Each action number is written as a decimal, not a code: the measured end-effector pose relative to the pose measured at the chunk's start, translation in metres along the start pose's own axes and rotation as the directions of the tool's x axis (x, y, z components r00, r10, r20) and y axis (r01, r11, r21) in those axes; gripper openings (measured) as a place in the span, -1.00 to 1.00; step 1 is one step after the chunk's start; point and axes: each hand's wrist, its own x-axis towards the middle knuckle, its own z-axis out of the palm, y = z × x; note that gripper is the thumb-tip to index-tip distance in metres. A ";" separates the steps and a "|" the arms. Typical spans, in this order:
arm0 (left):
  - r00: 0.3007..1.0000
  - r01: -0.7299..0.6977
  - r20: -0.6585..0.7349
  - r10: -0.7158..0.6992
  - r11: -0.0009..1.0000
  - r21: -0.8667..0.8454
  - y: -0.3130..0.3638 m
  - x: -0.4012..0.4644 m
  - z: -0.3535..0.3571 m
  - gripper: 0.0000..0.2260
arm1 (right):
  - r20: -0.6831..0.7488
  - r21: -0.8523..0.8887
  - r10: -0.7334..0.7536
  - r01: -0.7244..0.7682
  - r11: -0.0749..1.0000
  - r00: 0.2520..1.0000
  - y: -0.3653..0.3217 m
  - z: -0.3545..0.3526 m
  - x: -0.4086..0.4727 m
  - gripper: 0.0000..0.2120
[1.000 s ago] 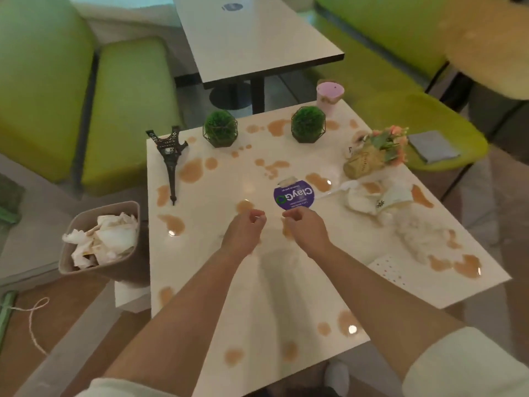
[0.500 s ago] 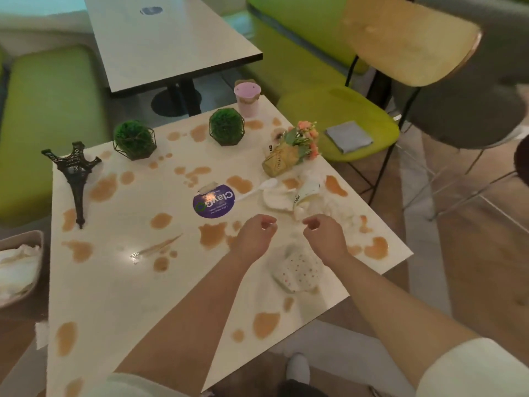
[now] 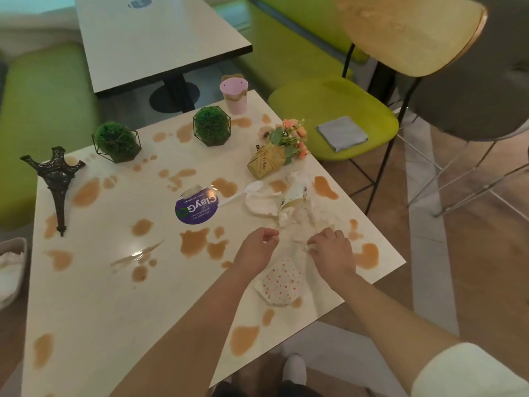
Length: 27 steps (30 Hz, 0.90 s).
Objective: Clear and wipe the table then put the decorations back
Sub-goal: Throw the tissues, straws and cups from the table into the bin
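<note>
- Bin at far-left edge, off the table, tissue already in it; only part shows.
- Tower ornament upright near left edge, two green ball plants along far side. Decorations not yet cleared.
- Brown spills all over the top; purple sticker mid-table.
- Left hand: fingers curled in, nothing visibly held, hovering just left of the trash pile.
- Dotted napkin lies between the two forearms, near the near-right edge.
- Right hand: fingertips down on crumpled tissue, seems to be pinching it; grip itself is hard to read.
- Tipped paper cup and white spoon just beyond the tissue; flower bundle and pink cup farther back.
- Step, my read: gather the trash. Bunch tissue, cup and spoon together with both hands, lift straight up, don't drag through wet patches.
- Right table edge is close to the pile; sweep inward so nothing drops off.
- Open room: near-left half of the table, clean carry path to bin.
- Grey cloth on green chair, far right, likely for wiping.
</note>
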 end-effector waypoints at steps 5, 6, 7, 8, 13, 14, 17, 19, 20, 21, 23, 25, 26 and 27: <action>0.999 0.050 0.012 -0.049 0.997 -0.066 0.005 0.001 0.006 -0.75 | -0.116 0.355 -0.023 0.063 0.933 0.993 -0.007 0.002 0.000 -0.82; 0.998 0.061 0.014 -0.060 0.994 -0.086 0.008 0.001 0.007 -0.69 | -0.153 0.432 -0.021 0.086 0.898 0.988 -0.013 -0.001 -0.002 -0.83; 0.997 0.071 0.021 -0.069 0.991 -0.112 0.011 0.001 0.009 -0.61 | -0.181 0.505 -0.015 0.106 0.857 0.983 -0.020 -0.005 -0.005 -0.83; 0.996 0.085 0.034 -0.080 0.985 -0.148 0.013 0.001 0.010 -0.56 | -0.199 0.571 -0.007 0.121 0.812 0.980 -0.027 -0.007 -0.008 -0.81; 0.983 0.154 0.148 -0.109 0.925 -0.347 0.026 -0.005 0.011 -0.60 | -0.126 0.836 0.054 0.077 0.544 0.990 -0.053 -0.027 -0.022 -0.61; 0.985 0.146 0.141 -0.101 0.921 -0.361 0.026 -0.005 0.010 -0.66 | -0.113 0.859 0.061 0.067 0.508 0.992 -0.056 -0.028 -0.023 -0.59; 0.993 0.118 0.074 -0.096 0.908 -0.401 0.026 -0.008 0.005 -0.80 | -0.125 0.848 0.050 0.081 0.524 0.991 -0.056 -0.027 -0.021 -0.60; 0.991 0.128 0.027 -0.127 0.906 -0.405 0.025 -0.009 0.001 -0.79 | -0.140 0.779 0.022 0.096 0.619 0.990 -0.052 -0.023 -0.019 -0.62; 0.989 0.136 0.008 -0.145 0.908 -0.397 0.024 -0.009 -0.002 -0.78 | -0.139 0.741 0.020 0.091 0.665 0.990 -0.049 -0.021 -0.018 -0.62; 0.987 0.147 -0.006 -0.163 0.908 -0.393 0.023 -0.009 -0.004 -0.77 | -0.135 0.709 0.023 0.080 0.701 0.991 -0.047 -0.019 -0.015 -0.61; 0.982 0.169 -0.010 -0.187 0.909 -0.382 0.023 -0.009 -0.008 -0.76 | -0.126 0.672 0.017 0.073 0.737 0.992 -0.043 -0.016 -0.011 -0.51; 0.980 0.181 -0.010 -0.199 0.908 -0.379 0.022 -0.010 -0.011 -0.76 | -0.107 0.681 -0.029 0.094 0.726 0.994 -0.044 -0.013 -0.007 -0.43; 0.979 0.185 -0.009 -0.203 0.906 -0.381 0.021 -0.010 -0.011 -0.76 | -0.082 0.688 -0.058 0.098 0.719 0.995 -0.045 -0.013 -0.005 -0.42; 0.977 0.194 -0.007 -0.213 0.901 -0.387 0.021 -0.010 -0.013 -0.74 | -0.058 0.681 -0.082 0.100 0.725 0.995 -0.047 -0.012 -0.003 -0.42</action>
